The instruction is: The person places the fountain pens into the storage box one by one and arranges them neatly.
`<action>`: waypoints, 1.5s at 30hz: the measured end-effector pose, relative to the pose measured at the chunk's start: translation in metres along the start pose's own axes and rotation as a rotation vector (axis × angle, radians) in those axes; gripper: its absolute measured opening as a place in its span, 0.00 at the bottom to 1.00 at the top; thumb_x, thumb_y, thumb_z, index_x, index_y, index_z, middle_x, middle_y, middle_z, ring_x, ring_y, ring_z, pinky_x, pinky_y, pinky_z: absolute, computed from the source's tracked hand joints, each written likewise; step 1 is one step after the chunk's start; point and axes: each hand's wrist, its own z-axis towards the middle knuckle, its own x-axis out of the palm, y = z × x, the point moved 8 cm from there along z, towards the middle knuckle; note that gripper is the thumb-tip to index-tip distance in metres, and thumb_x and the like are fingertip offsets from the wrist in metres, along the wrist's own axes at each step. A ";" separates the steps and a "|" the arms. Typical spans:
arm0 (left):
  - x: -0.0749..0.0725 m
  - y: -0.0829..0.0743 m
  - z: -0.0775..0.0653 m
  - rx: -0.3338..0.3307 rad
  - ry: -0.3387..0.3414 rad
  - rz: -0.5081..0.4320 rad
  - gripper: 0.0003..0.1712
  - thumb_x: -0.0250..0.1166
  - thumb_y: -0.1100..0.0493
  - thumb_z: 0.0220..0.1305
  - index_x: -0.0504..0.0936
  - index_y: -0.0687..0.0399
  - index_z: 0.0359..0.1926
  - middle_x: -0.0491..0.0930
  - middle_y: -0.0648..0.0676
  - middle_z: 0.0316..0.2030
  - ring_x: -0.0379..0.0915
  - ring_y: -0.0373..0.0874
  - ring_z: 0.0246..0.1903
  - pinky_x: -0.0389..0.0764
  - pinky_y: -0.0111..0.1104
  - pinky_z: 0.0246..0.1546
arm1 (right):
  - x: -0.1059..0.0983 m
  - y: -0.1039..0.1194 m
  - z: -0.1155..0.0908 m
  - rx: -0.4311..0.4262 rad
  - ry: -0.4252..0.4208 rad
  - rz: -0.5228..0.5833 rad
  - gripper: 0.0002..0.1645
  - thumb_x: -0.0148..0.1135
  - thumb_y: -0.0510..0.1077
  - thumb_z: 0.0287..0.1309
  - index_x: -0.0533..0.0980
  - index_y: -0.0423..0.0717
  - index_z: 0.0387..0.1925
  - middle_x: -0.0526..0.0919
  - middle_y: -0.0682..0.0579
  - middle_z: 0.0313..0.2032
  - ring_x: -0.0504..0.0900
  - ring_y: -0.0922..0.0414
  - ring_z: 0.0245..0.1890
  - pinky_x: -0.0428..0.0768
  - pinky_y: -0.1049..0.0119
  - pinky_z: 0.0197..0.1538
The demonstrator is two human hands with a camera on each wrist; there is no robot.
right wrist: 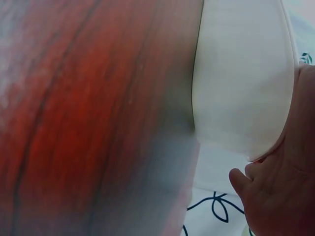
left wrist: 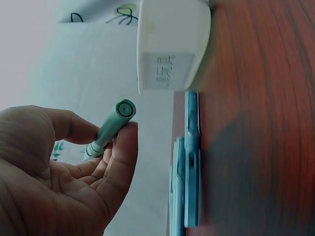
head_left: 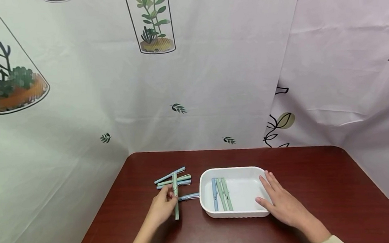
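Observation:
My left hand [head_left: 161,206] pinches a light green pen [head_left: 174,180] between thumb and fingers, left of the white tray [head_left: 245,190]. In the left wrist view, the round end of that pen [left wrist: 117,118] points toward the camera. Straight-fingered, my right hand [head_left: 287,208] rests on the tray's right rim. Inside the tray, toward its left side, lie a blue pen [head_left: 215,195] and two green pens [head_left: 220,195], side by side. Below the held pen, another blue pen [head_left: 190,196] lies with one end at the tray's left wall.
Behind my left hand is a loose pile with a blue pen [head_left: 169,175], a green pen [head_left: 183,178] and another blue pen [head_left: 185,183]. The dark red-brown table [head_left: 299,170] ends at a white cloth backdrop [head_left: 205,82] printed with plants.

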 end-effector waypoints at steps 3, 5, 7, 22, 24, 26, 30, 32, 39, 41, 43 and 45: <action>0.005 -0.006 -0.002 0.014 0.011 -0.038 0.21 0.62 0.67 0.63 0.76 0.65 0.58 0.77 0.53 0.34 0.73 0.40 0.23 0.79 0.32 0.19 | -0.001 0.002 0.000 -0.015 -0.009 -0.011 0.49 0.53 0.68 0.70 0.58 0.39 0.77 0.49 0.36 0.78 0.51 0.35 0.77 0.64 0.36 0.69; 0.008 -0.010 -0.002 0.019 0.018 -0.060 0.21 0.62 0.67 0.63 0.76 0.66 0.58 0.77 0.53 0.34 0.73 0.41 0.24 0.80 0.34 0.19 | -0.002 0.003 0.000 -0.027 -0.020 -0.016 0.49 0.54 0.67 0.70 0.59 0.39 0.76 0.50 0.35 0.78 0.52 0.35 0.76 0.65 0.36 0.69; 0.012 -0.013 -0.002 0.023 0.027 -0.079 0.20 0.62 0.68 0.64 0.76 0.66 0.57 0.78 0.53 0.34 0.74 0.41 0.24 0.82 0.38 0.20 | -0.003 0.004 0.000 -0.036 -0.031 -0.020 0.48 0.55 0.67 0.70 0.60 0.38 0.76 0.51 0.34 0.77 0.53 0.34 0.76 0.66 0.36 0.68; 0.043 -0.042 -0.004 0.085 0.175 -0.226 0.26 0.68 0.65 0.64 0.72 0.68 0.61 0.77 0.54 0.34 0.78 0.43 0.21 0.85 0.49 0.23 | 0.000 0.002 0.000 -0.031 -0.016 -0.019 0.47 0.54 0.67 0.70 0.60 0.38 0.76 0.50 0.35 0.78 0.52 0.34 0.76 0.64 0.37 0.69; 0.048 -0.047 -0.004 0.088 0.196 -0.246 0.27 0.69 0.65 0.64 0.71 0.69 0.61 0.76 0.54 0.34 0.78 0.43 0.22 0.85 0.50 0.23 | 0.001 0.001 0.000 -0.024 -0.005 -0.017 0.48 0.54 0.67 0.70 0.60 0.39 0.76 0.49 0.35 0.78 0.52 0.35 0.76 0.64 0.37 0.69; 0.053 -0.052 -0.004 0.088 0.214 -0.260 0.28 0.69 0.65 0.64 0.71 0.69 0.61 0.76 0.54 0.34 0.77 0.43 0.24 0.85 0.48 0.23 | 0.001 0.000 0.000 -0.022 -0.002 -0.014 0.48 0.54 0.68 0.70 0.60 0.39 0.76 0.49 0.36 0.78 0.51 0.35 0.77 0.64 0.36 0.69; 0.063 -0.060 -0.003 0.110 0.242 -0.258 0.29 0.70 0.65 0.64 0.70 0.70 0.62 0.75 0.53 0.33 0.76 0.41 0.25 0.85 0.45 0.22 | -0.001 0.000 0.001 -0.019 -0.001 -0.001 0.48 0.54 0.67 0.70 0.60 0.40 0.76 0.48 0.36 0.78 0.51 0.35 0.77 0.64 0.36 0.69; 0.068 -0.063 -0.002 0.124 0.251 -0.249 0.29 0.70 0.65 0.63 0.70 0.69 0.62 0.76 0.53 0.33 0.76 0.41 0.25 0.85 0.47 0.23 | -0.001 -0.001 0.001 -0.017 -0.001 0.017 0.47 0.54 0.66 0.70 0.60 0.40 0.76 0.48 0.36 0.79 0.51 0.34 0.76 0.63 0.37 0.70; 0.086 -0.071 0.005 0.146 0.267 -0.209 0.27 0.71 0.65 0.62 0.71 0.67 0.59 0.77 0.52 0.30 0.75 0.39 0.20 0.85 0.45 0.22 | -0.002 -0.002 0.002 -0.026 -0.008 0.070 0.45 0.55 0.62 0.72 0.60 0.37 0.75 0.49 0.36 0.78 0.51 0.34 0.76 0.61 0.37 0.71; 0.091 -0.074 0.008 0.148 0.271 -0.212 0.26 0.71 0.65 0.62 0.72 0.67 0.58 0.77 0.52 0.30 0.75 0.39 0.20 0.85 0.41 0.21 | -0.002 -0.002 0.002 -0.026 -0.005 0.068 0.45 0.55 0.63 0.71 0.59 0.37 0.76 0.49 0.36 0.78 0.51 0.34 0.76 0.61 0.37 0.71; 0.098 -0.076 0.010 0.138 0.281 -0.216 0.26 0.71 0.64 0.62 0.71 0.67 0.58 0.77 0.52 0.30 0.75 0.38 0.19 0.84 0.37 0.20 | -0.002 -0.002 0.001 -0.024 -0.001 0.064 0.47 0.56 0.64 0.70 0.58 0.37 0.76 0.49 0.36 0.78 0.52 0.34 0.76 0.62 0.37 0.70; 0.105 -0.078 0.013 0.121 0.297 -0.235 0.25 0.70 0.64 0.63 0.71 0.67 0.57 0.77 0.52 0.29 0.74 0.38 0.18 0.84 0.36 0.20 | -0.002 -0.003 0.001 -0.024 0.002 0.064 0.50 0.58 0.66 0.68 0.57 0.37 0.77 0.49 0.36 0.78 0.52 0.34 0.76 0.63 0.37 0.70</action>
